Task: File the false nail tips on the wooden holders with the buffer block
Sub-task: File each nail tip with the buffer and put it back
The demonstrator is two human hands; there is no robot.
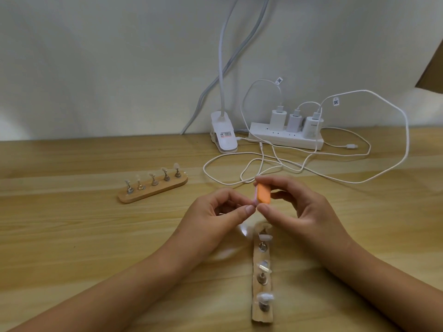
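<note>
Above the wooden holder (262,316), the right hand (299,207) is pinching a rectangular orange buffer block (263,193); the left hand (215,212) is pinching its lower corner.

Orange buffer block (263,193), tan wood holders (153,190), white pwr strip (285,137) & cables (359,149).

Open bench (72,236) spreads left and near; looped white cables (275,164) clutter the far right, perhaps lifted off it; far holder (153,191) and near holder (257,293) stand mid-bench.

Orange buffer block (263,193) (in right hand (296,208))
</note>
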